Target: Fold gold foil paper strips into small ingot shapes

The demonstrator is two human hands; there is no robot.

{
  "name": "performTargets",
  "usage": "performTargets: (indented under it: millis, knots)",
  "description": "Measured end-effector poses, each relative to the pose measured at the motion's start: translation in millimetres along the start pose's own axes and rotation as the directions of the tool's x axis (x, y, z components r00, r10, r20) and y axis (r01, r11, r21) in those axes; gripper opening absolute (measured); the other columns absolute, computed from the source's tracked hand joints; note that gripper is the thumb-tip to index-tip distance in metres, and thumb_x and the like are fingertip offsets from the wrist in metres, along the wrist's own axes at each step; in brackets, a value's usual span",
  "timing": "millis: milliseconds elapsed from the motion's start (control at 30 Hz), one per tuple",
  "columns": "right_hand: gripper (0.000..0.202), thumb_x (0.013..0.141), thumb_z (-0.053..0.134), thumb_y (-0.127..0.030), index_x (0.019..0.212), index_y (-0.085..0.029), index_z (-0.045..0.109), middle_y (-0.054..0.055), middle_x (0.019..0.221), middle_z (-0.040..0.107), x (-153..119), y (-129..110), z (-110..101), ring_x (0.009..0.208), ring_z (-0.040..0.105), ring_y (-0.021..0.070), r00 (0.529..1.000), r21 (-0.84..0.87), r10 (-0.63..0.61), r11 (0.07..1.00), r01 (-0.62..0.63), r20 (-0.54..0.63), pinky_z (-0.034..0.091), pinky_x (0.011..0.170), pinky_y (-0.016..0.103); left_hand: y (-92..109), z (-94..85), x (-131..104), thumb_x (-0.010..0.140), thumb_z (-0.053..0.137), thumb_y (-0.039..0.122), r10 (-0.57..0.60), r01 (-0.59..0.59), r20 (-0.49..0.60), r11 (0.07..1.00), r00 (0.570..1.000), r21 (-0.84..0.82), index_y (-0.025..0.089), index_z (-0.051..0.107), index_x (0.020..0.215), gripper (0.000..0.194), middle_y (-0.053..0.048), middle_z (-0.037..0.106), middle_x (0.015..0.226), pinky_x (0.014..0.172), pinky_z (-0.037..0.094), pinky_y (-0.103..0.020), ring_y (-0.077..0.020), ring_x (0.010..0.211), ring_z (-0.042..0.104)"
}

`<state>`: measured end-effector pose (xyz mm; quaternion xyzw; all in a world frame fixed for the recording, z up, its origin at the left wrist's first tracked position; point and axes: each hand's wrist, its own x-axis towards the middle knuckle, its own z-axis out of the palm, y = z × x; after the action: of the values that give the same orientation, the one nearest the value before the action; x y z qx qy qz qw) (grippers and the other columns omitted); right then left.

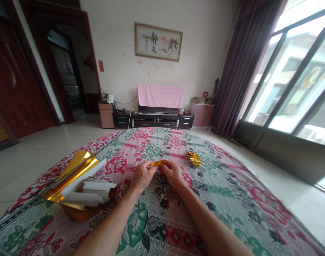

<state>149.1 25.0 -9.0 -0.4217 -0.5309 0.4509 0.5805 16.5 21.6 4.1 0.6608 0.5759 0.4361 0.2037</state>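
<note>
Between my two hands, near the middle of the view, is a small strip of shiny gold foil paper (158,163). My left hand (143,175) pinches its left end between thumb and fingers. The right end is in the closed fingers of my right hand (173,174). A small pile of folded gold pieces (194,159) lies to the right of my right hand, apart from it. On the left lie gold foil sheets (79,174), partly rolled, beside a stack of white folded paper (94,192).
A flowered cloth (151,138) covers the surface under my hands. Beyond it, a black low cabinet (154,121) bears a screen under a pink cloth (161,95). Doors are at the left; a purple curtain (244,64) and windows are at the right.
</note>
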Motion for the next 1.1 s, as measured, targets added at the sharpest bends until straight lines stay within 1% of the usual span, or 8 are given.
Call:
performTargets:
  millis: [100,367,567,667,767,933,1033,1100]
  knots:
    - [0.022,0.067,0.062,-0.035,0.077,-0.016,0.068,-0.001,0.063,0.064,0,-2,0,0.056,0.056,0.0111,0.999,-0.003,-0.004,1.0,0.004,0.038,0.044,0.054,0.021,1,-0.1,0,0.074,0.056,0.03,0.0,0.0,0.002,1.0,1.0,-0.027,0.016,0.068,0.084,0.021,-0.004,0.069,0.077,0.063,0.043,-0.02,-0.0132,0.069,0.06]
    - [0.022,0.067,0.061,-0.036,0.07,-0.015,0.066,0.0,0.062,0.063,-2,-7,-1,0.055,0.056,0.0118,0.999,-0.016,0.051,0.999,-0.051,0.01,0.045,0.055,0.022,-1,1.1,1,0.074,0.055,0.032,-0.028,0.033,0.048,0.993,0.998,-0.111,0.016,0.067,0.087,0.023,-0.003,0.068,0.073,0.062,0.043,-0.02,-0.0133,0.066,0.061]
    - [0.019,0.066,0.058,-0.031,0.072,-0.015,0.066,0.0,0.063,0.063,-4,-10,0,0.056,0.056,0.0122,0.998,-0.044,0.051,0.998,-0.05,0.024,0.046,0.056,0.023,-6,4.1,3,0.074,0.056,0.033,-0.017,0.02,0.043,0.998,0.999,-0.055,0.016,0.067,0.083,0.022,-0.003,0.067,0.072,0.061,0.042,-0.021,-0.0134,0.067,0.059]
    - [0.024,0.064,0.053,-0.026,0.082,-0.017,0.065,0.001,0.074,0.066,-3,-7,0,0.064,0.06,0.0145,0.999,-0.024,0.031,0.999,-0.032,-0.037,0.049,0.058,0.024,-8,5.6,3,0.073,0.056,0.032,-0.009,0.012,0.05,0.998,0.999,-0.062,0.017,0.066,0.084,0.022,-0.003,0.067,0.072,0.061,0.041,-0.021,-0.0131,0.067,0.058]
    - [0.035,0.061,0.045,-0.021,0.092,-0.018,0.062,0.002,0.082,0.067,-3,-3,-4,0.071,0.061,0.0156,0.981,-0.075,-0.034,0.997,0.02,-0.191,0.049,0.058,0.023,-10,6.5,3,0.073,0.055,0.033,0.001,0.003,0.086,0.999,0.996,-0.049,0.018,0.067,0.085,0.023,-0.001,0.065,0.068,0.059,0.04,-0.02,-0.0127,0.064,0.057]
    - [0.027,0.062,0.04,-0.019,0.067,-0.019,0.066,0.0,0.061,0.064,-2,0,-19,0.062,0.058,0.0155,0.929,-0.463,-0.161,0.886,-0.012,-0.332,0.045,0.062,0.025,-8,7.3,6,0.072,0.054,0.034,-0.11,0.108,0.134,0.994,0.985,0.019,0.019,0.067,0.079,0.022,0.0,0.065,0.064,0.053,0.036,-0.019,-0.0121,0.061,0.056]
    - [0.026,0.062,0.041,-0.02,0.068,-0.02,0.067,0.0,0.064,0.065,1,1,-31,0.063,0.059,0.0159,0.894,-0.482,-0.195,0.876,-0.026,-0.403,0.044,0.062,0.025,0,8.1,10,0.072,0.054,0.036,-0.141,0.12,0.149,0.983,0.979,0.14,0.019,0.067,0.074,0.023,0.001,0.063,0.059,0.049,0.031,-0.02,-0.0117,0.056,0.053]
    - [0.027,0.063,0.04,-0.022,0.07,-0.02,0.065,0.0,0.068,0.065,4,2,-41,0.063,0.06,0.0155,0.878,-0.4,-0.179,0.916,-0.016,-0.445,0.044,0.059,0.024,9,10.5,12,0.072,0.053,0.038,-0.129,0.094,0.15,0.971,0.98,0.22,0.019,0.067,0.069,0.024,0.001,0.061,0.056,0.047,0.028,-0.02,-0.0117,0.054,0.052]
